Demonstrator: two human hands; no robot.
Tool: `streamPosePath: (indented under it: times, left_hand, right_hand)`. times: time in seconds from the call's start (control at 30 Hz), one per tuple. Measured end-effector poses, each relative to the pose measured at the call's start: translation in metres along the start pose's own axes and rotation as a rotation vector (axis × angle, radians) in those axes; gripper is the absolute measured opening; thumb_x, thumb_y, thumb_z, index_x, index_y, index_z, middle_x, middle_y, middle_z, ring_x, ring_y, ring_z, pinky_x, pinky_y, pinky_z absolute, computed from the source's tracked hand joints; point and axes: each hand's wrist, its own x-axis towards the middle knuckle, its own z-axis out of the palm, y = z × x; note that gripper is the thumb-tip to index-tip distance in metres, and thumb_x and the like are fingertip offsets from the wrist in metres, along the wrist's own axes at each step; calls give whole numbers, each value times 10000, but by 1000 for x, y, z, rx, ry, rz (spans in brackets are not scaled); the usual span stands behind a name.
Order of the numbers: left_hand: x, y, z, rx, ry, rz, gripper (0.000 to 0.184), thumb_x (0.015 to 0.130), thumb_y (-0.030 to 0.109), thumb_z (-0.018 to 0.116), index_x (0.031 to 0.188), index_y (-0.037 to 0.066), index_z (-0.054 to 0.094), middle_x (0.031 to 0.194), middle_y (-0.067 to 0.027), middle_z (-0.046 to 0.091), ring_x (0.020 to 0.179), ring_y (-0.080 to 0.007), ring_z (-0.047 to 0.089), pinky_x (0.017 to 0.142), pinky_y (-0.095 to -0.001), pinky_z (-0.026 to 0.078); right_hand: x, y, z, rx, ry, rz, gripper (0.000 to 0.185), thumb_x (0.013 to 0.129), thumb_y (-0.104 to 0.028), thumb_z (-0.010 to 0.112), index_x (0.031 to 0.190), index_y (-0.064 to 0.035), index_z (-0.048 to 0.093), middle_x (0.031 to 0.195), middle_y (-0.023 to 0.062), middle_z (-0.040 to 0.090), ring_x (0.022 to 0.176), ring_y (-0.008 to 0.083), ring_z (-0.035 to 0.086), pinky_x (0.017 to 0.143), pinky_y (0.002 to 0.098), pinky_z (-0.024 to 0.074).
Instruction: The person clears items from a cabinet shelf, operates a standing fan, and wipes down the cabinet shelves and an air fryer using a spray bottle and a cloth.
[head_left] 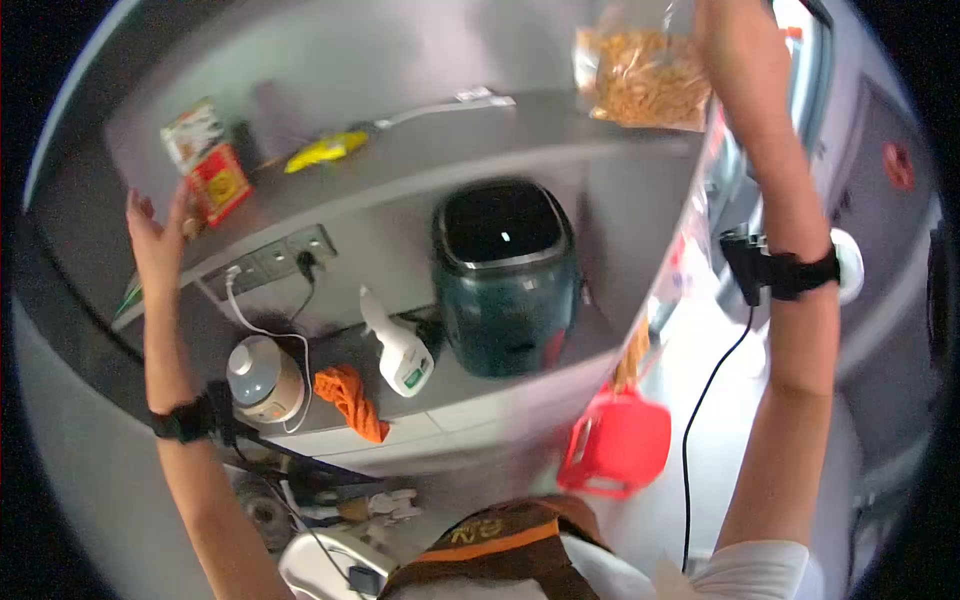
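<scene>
My left hand is raised at the left end of the shelf, thumb and fingers apart. Close to its thumb stands a red packet with a yellow patch; whether they touch I cannot tell. Behind it leans a white printed packet. At the top right, my right hand is beside a clear plastic bag of orange-brown dry pieces. The upper frame edge cuts off its fingers, so any grip on the bag is hidden. Both wrists wear black straps.
A yellow item lies on the shelf. Below are a dark green appliance, a white spray bottle, an orange cloth, a large bottle and plugged-in sockets. A red plastic stool-like object stands lower right.
</scene>
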Motion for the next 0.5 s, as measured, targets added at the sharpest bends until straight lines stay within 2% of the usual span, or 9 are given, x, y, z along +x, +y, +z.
streamPosePath:
  times: [0.03, 0.07, 0.1, 0.17, 0.23, 0.27, 0.3, 0.4, 0.5]
  left_hand:
    - [23, -29, 20, -48, -107, -96, 711, 872, 337, 630, 1364, -55, 298, 1368, -263, 373, 1275, -307, 391, 1042, -403, 325]
    - [43, -34, 29, -46, -313, -208, 746, 876, 360, 615, 1387, -49, 257, 1342, -268, 410, 1240, -319, 435, 1021, -414, 356]
    - [71, -47, 39, -186, -706, -235, 759, 864, 342, 629, 1392, -47, 248, 1292, -246, 474, 1188, -326, 491, 985, -410, 412]
    - [92, -66, 99, -173, -843, -80, 749, 864, 337, 628, 1389, -46, 255, 1289, -242, 479, 1184, -324, 494, 981, -409, 416]
    - [89, -61, 137, -132, -911, -30, 739, 865, 333, 626, 1386, -45, 263, 1285, -238, 483, 1181, -321, 497, 977, -407, 420]
    - [86, -59, 141, -94, -881, -18, 734, 865, 330, 626, 1384, -44, 267, 1283, -236, 485, 1179, -320, 498, 975, -406, 422]
    - [76, -55, 145, -87, -871, -20, 729, 865, 328, 625, 1383, -43, 271, 1282, -234, 487, 1178, -319, 500, 974, -406, 425]
    - [53, -42, 134, -83, -803, -29, 714, 866, 321, 623, 1378, -42, 282, 1276, -229, 493, 1173, -315, 505, 968, -403, 431]
    - [36, -23, 116, -146, -702, -45, 699, 867, 314, 621, 1373, -40, 293, 1271, -223, 500, 1168, -312, 509, 963, -401, 437]
  right_hand:
    - [-10, -11, -33, -25, 112, 30, 143, 925, -137, 434, 912, -6, 490, 710, 193, 584, 597, 314, 595, 556, 417, 486]
    - [-17, 2, -60, 54, 29, -72, 146, 920, -123, 452, 877, 7, 504, 694, 174, 585, 580, 262, 586, 540, 379, 485]
    - [-30, 18, -90, 118, -68, -159, 156, 914, -109, 470, 841, 20, 518, 678, 154, 587, 563, 211, 577, 525, 341, 485]
    - [-72, 12, -149, 315, -337, -43, 139, 886, -59, 493, 793, 32, 541, 657, 99, 587, 569, 135, 561, 507, 283, 472]
    - [-98, -25, -213, 9, -703, 568, 106, 870, -33, 506, 799, 32, 551, 661, 75, 599, 569, 104, 562, 488, 245, 457]
    - [-140, 3, -246, -1, -702, 51, 68, 856, -15, 521, 822, 22, 566, 648, 79, 598, 540, 102, 560, 462, 233, 442]
    - [-141, 11, -285, 84, -939, 493, 119, 869, -107, 556, 840, 3, 590, 801, 91, 629, 701, 142, 605, 568, 297, 487]
    - [-219, 27, -378, -170, -1003, 348, 114, 883, -78, 509, 952, 5, 546, 770, 94, 644, 670, 168, 619, 624, 281, 496]
    - [-271, 40, -463, -392, -918, 827, 87, 862, -81, 503, 925, -25, 526, 724, 138, 628, 610, 250, 623, 576, 329, 474]
